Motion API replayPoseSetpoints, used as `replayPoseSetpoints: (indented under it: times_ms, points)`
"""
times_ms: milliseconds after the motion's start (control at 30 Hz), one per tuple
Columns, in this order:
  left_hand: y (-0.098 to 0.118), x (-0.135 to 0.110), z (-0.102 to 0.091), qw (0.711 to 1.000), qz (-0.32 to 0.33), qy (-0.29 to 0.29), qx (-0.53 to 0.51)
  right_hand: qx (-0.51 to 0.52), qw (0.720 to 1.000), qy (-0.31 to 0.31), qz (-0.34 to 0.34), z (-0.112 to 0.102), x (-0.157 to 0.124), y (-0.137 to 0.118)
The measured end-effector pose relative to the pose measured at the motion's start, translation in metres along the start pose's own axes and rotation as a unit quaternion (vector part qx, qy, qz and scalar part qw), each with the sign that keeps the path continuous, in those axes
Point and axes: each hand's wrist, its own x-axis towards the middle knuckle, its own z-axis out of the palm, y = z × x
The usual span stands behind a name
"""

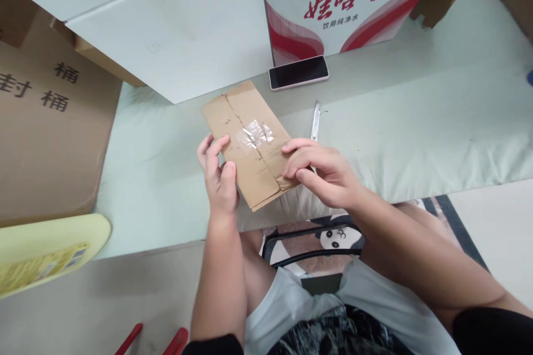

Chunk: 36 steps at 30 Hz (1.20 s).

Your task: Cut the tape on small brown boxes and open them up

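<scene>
A small flattened brown cardboard box (pixel 245 138), with a patch of clear tape over its middle seam, is held above the pale green mat (pixel 166 144). My left hand (pixel 219 175) grips its left edge, fingers curled round it. My right hand (pixel 322 169) holds its right lower corner, with the fingertips pressed on the flap. A thin metal blade or knife (pixel 316 121) lies on the mat just beyond my right hand.
A phone (pixel 298 72) lies face up in front of a white and red printed carton (pixel 345 0). A large white box (pixel 166 28) stands behind, and a brown carton (pixel 45 122) at left. A yellow board (pixel 45 252) and red handles (pixel 154 338) sit at lower left.
</scene>
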Motion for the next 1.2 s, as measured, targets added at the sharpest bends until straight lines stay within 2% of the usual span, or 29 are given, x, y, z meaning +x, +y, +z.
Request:
replayPoseSetpoints:
  times_ms: [833, 1200]
  points:
    - [0.0099, 0.0004, 0.0046, 1.000, -0.015, 0.025, 0.006, 0.002, 1.000, -0.005, -0.004, -0.0007, 0.0003, 0.0020]
    - [0.0059, 0.0008, 0.0056, 1.000, -0.014, 0.022, 0.003, 0.007, 1.000, 0.010, -0.005, 0.0026, -0.0003, 0.0019]
